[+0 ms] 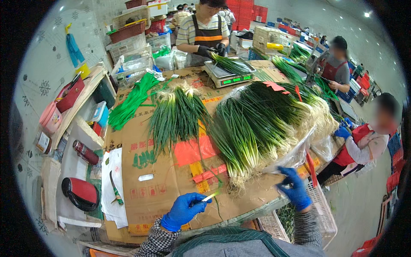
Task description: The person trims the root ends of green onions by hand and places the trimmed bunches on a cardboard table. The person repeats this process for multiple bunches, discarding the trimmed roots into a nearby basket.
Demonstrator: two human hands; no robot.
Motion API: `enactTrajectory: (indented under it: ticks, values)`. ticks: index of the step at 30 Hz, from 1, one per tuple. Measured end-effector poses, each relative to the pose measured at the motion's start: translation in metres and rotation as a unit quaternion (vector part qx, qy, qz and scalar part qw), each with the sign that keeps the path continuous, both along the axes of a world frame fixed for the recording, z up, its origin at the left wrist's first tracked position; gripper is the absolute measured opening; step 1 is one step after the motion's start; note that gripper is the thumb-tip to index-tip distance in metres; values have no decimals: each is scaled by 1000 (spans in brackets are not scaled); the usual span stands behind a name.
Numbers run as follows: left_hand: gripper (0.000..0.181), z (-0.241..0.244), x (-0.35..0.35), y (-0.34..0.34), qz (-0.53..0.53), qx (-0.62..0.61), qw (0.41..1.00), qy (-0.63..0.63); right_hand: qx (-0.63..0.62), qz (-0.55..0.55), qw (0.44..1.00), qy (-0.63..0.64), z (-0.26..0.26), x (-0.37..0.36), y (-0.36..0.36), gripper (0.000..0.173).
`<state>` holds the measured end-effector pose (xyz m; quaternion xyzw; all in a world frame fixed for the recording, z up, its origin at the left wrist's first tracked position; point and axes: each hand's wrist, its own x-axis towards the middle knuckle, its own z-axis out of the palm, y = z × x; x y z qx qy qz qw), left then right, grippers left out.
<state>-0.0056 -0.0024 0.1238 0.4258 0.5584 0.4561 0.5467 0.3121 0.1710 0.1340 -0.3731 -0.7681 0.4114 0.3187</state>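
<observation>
My left hand (186,210), in a blue glove, pinches a single scallion (210,196) by its white end at the table's near edge. Its thin green leaves spread onto the cardboard from there. My right hand (294,191), also gloved in blue, is slightly blurred beyond the table's near right edge; its fingers are apart and I see nothing held. Between and beyond my hands lies a large pile of scallions (247,128), roots toward me and to the right, partly on clear plastic film (297,152). A smaller scallion bunch (178,115) lies left of it, roots pointing away.
Cardboard (154,196) covers the table. A green-handled knife (116,189) rests on white paper (109,212) at left. Green ties (135,99) lie farther back, near a scale (224,77) bearing scallions. A co-worker (205,29) stands opposite. Crates (321,208) stand below right.
</observation>
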Motion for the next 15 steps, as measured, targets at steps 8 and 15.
enactTrajectory:
  ticks: [8,15]
  values:
    - [31,20,-48,-27,193,78,977,-52,73,401,913,-15,9,-190,-28,28]
    - [34,-59,-52,-38,370,26,911,-182,56,210,962,166,35,-359,127,39]
